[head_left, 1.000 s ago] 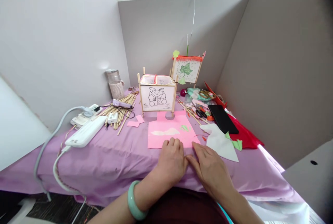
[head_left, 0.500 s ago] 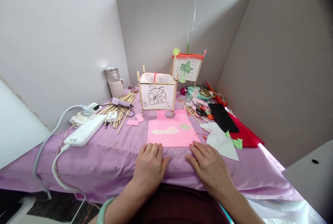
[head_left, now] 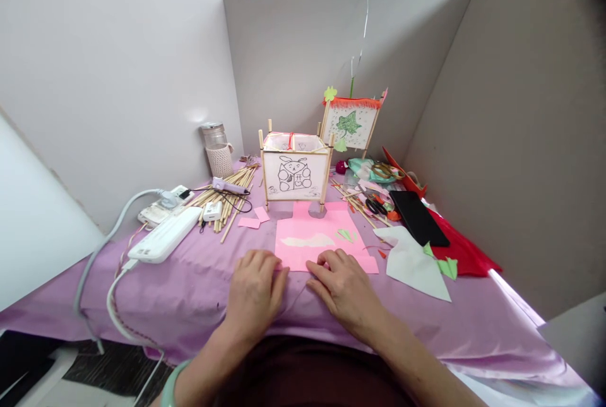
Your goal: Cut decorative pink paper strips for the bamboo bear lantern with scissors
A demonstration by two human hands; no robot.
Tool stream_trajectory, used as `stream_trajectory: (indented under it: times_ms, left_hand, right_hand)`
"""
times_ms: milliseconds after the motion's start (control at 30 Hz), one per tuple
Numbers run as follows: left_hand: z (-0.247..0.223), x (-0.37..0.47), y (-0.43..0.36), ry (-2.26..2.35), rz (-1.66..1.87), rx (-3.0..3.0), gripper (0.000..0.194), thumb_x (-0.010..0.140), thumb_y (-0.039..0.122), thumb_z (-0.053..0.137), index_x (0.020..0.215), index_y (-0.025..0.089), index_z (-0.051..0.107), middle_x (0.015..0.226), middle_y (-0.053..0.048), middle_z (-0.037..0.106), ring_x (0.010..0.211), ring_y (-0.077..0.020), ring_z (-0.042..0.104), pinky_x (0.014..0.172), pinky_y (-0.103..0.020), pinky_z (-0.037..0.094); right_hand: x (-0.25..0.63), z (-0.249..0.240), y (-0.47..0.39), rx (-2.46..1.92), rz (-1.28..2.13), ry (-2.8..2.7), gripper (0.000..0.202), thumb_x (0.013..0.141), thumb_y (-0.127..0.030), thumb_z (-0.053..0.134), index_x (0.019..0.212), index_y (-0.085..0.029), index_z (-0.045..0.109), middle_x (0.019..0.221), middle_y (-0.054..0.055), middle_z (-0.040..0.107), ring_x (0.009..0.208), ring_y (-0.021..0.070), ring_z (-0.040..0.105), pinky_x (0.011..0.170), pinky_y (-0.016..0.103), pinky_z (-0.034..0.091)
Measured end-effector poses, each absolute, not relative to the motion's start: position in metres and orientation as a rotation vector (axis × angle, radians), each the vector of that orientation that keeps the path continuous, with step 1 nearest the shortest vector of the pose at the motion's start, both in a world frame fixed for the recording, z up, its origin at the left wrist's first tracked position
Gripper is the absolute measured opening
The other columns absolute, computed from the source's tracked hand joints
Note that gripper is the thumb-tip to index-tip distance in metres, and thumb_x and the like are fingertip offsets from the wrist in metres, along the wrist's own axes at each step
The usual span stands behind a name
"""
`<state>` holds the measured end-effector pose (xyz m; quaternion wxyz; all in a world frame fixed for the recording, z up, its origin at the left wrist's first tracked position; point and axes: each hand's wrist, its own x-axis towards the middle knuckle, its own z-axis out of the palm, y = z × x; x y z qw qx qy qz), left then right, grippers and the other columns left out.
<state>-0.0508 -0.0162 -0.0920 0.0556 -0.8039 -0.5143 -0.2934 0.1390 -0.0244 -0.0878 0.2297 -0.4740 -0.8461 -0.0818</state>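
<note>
Since half a second ago, the right hand has slid from the near right corner of the pink paper to the middle of its near edge, and the left hand has shifted out to the near left corner. Both have fingers bent and held together, thumbs set apart, with fingertips at that edge; I cannot tell whether either one pinches it.

Pink paper lies flat on the cloth-covered tabletop, between the person and a stick-framed lantern with a rabbit drawing, whose front legs stand by its far edge. On the sheet are a cream patch and green scraps.

To the left lie a white power bank, a lilac glue gun and wooden sticks; to the right, a white sheet, black-handled scissors and a black phone. Behind stands a leaf-painted panel.
</note>
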Motion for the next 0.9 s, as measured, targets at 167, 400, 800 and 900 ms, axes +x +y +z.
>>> stream_trajectory:
  times_ms: [167, 400, 800, 900]
  left_hand:
    - [-0.084, -0.053, 0.000, -1.757, -0.817, -2.402, 0.023, 0.081, 0.036, 0.053, 0.093, 0.017, 0.058, 0.094, -0.009, 0.059, 0.091, -0.0261, 0.052, 0.079, -0.040, 0.039]
    - [-0.076, -0.054, 0.009, -2.044, -1.108, -2.697, 0.013, 0.074, 0.022, 0.052, 0.087, 0.018, 0.053, 0.066, 0.002, 0.053, 0.062, -0.0147, 0.051, 0.059, -0.026, 0.038]
    - [-0.066, -0.071, 0.012, -2.093, -0.984, -2.832, 0.010, 0.072, 0.016, 0.050, 0.080, 0.018, 0.055, 0.058, 0.004, 0.057, 0.056, -0.0126, 0.053, 0.055, -0.023, 0.034]
    - [-0.062, -0.074, 0.013, -2.120, -0.955, -2.907, 0.008, 0.075, 0.020, 0.049, 0.080, 0.017, 0.054, 0.059, 0.003, 0.059, 0.055, -0.0134, 0.055, 0.054, -0.023, 0.036]
  right_hand:
    - [0.147, -0.094, -0.023, -1.313, -0.178, -2.217, 0.024, 0.089, -0.028, 0.049, 0.111, -0.022, 0.058, 0.101, 0.007, 0.056, 0.092, 0.0196, 0.049, 0.078, 0.033, 0.040]
    - [0.164, -0.092, -0.010, -1.442, -0.092, -2.117, 0.040, 0.081, -0.034, 0.061, 0.117, -0.021, 0.055, 0.105, 0.008, 0.059, 0.100, 0.0246, 0.049, 0.085, 0.040, 0.039]
    - [0.122, -0.070, 0.004, -1.359, 0.104, -2.268, 0.017, 0.082, -0.033, 0.061, 0.094, -0.020, 0.061, 0.091, 0.003, 0.062, 0.086, 0.0167, 0.054, 0.073, 0.027, 0.039]
    - [0.109, -0.072, 0.008, -1.383, 0.145, -2.304, 0.014, 0.083, -0.034, 0.058, 0.085, -0.020, 0.059, 0.083, 0.001, 0.061, 0.076, 0.0143, 0.055, 0.063, 0.023, 0.035]
